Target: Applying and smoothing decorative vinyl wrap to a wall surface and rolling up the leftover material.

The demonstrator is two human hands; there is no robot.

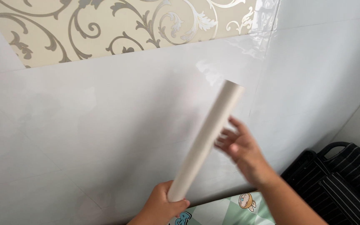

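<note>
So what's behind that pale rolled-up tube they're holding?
Behind the pale rolled paper tube is a glossy white wall panel, with scroll-patterned wallpaper higher up. The strip directly behind the tube is covered.

Hardly any packaging here, and no signs or screens. One flat package or printed sheet (226, 210) at the bottom edge, centre-right, mostly cut off by the frame and partly hidden behind the arms. Pale green and white diamond pattern. Two cartoon stickers or prints on it: a round orange-and-cream character face (247, 201) near its upper right corner, and a blue cartoon shape (183, 217) at its left end, just beside the lower hand. Can't tell whether it is a box, bag or mat.
</note>
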